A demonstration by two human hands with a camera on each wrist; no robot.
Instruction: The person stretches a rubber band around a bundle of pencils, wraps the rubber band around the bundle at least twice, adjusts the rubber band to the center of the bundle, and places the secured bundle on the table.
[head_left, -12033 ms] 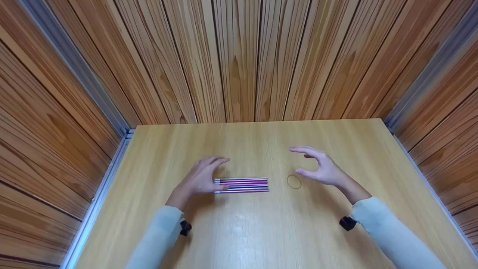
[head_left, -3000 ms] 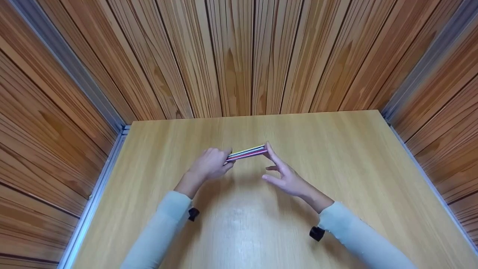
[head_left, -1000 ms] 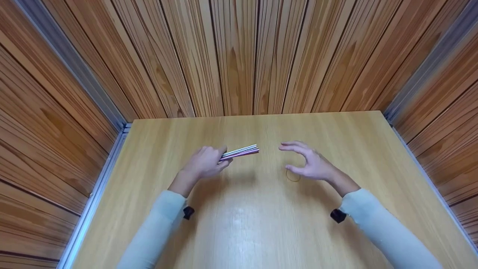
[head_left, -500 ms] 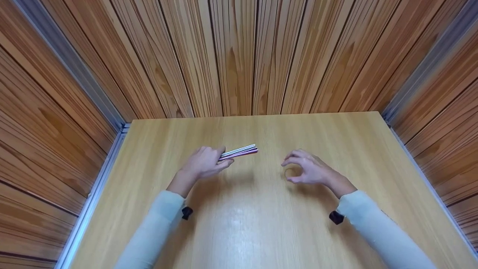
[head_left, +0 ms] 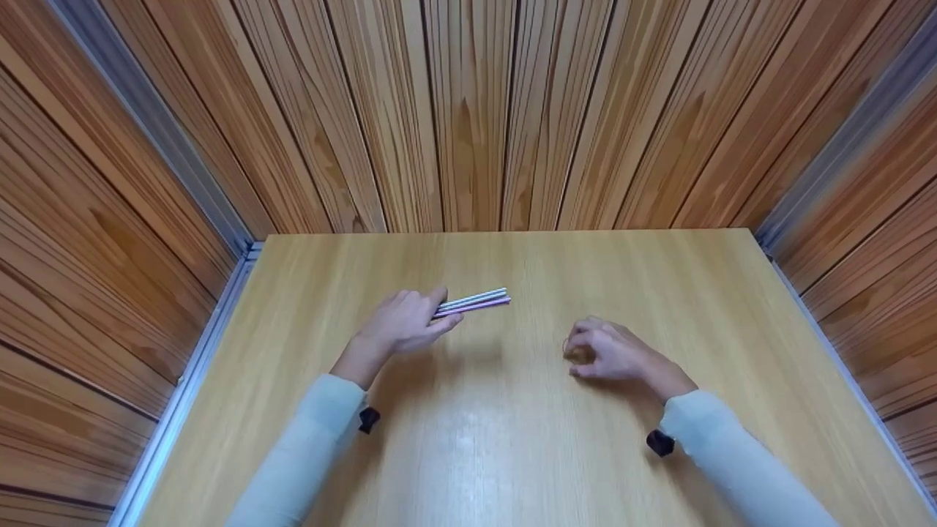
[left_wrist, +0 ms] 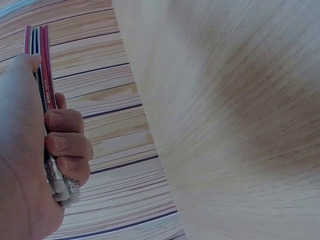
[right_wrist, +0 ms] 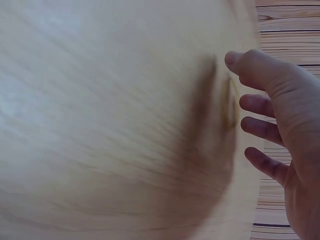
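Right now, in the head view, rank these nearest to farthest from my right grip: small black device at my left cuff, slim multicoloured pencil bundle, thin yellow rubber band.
1. Rubber band: close by on the left, partly hidden.
2. Pencil bundle: farther left, in the left grip.
3. Black device: farthest left, lower down.

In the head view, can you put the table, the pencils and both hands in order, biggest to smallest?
1. Table
2. Left hand and right hand: too alike to rank
3. Pencils, counting only the part showing
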